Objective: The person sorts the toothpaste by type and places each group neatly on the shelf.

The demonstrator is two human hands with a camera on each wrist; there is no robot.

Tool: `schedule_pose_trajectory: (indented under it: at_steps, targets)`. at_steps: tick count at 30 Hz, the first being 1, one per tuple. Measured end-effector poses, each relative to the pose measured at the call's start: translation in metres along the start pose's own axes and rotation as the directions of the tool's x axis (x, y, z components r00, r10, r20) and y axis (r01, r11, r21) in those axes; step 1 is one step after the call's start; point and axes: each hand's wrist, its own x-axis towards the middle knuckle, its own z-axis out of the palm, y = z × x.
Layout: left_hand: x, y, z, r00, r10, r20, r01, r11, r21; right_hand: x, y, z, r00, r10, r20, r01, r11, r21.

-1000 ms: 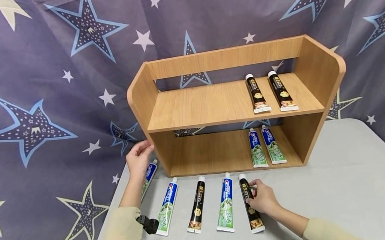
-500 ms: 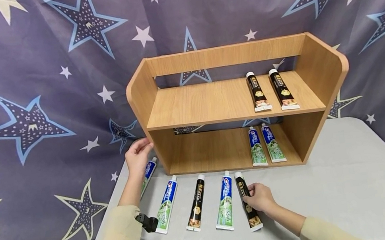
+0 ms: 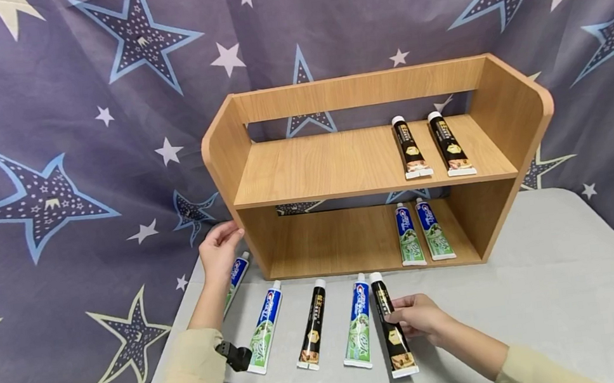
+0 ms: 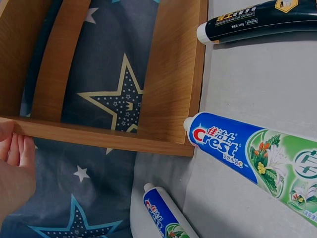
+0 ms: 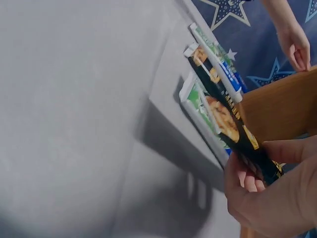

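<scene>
My right hand [image 3: 421, 317] pinches a black toothpaste tube [image 3: 395, 334] between thumb and fingers, slightly off the table in front of the shelf. In the right wrist view its shadow falls on the cloth. My left hand [image 3: 220, 253] grips the front edge of the left side panel of the wooden two-tier shelf [image 3: 315, 168]; thumb and fingers lie on either side of that edge in the left wrist view. To the left of the held tube lie a blue-green Crest toothpaste tube [image 3: 357, 322], another black tube [image 3: 313, 328] and a second Crest tube [image 3: 266, 329].
Two black tubes [image 3: 410, 148] lie at the right of the upper tier, and two Crest tubes [image 3: 409, 234] at the right of the lower tier. Another Crest tube [image 4: 166, 213] lies beside the shelf's left side. A star-patterned curtain [image 3: 77, 149] hangs behind the grey-covered table [image 3: 560, 288].
The black tube in my right hand has shifted left and come up off the table. My left hand keeps its hold on the shelf edge.
</scene>
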Motion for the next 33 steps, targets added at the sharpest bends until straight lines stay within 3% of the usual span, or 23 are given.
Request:
schedule_pose_trajectory:
  at_steps: [9,18,33]
  targets:
    - [-0.001,0.001,0.000,1.000,0.016,-0.002,-0.016,1.000,-0.020,-0.017,-0.024,-0.009,0.988,-0.050,0.148,0.041,0.997,0.068]
    - [-0.001,0.002,0.000,1.000,0.011,0.005,-0.011,1.000,-0.019,-0.027,-0.049,-0.022,0.974,-0.088,0.208,0.077,0.995,0.064]
    - [-0.003,0.004,0.001,1.000,0.004,0.006,-0.004,1.000,-0.006,-0.043,-0.083,-0.038,0.923,-0.087,0.374,0.042,0.991,0.126]
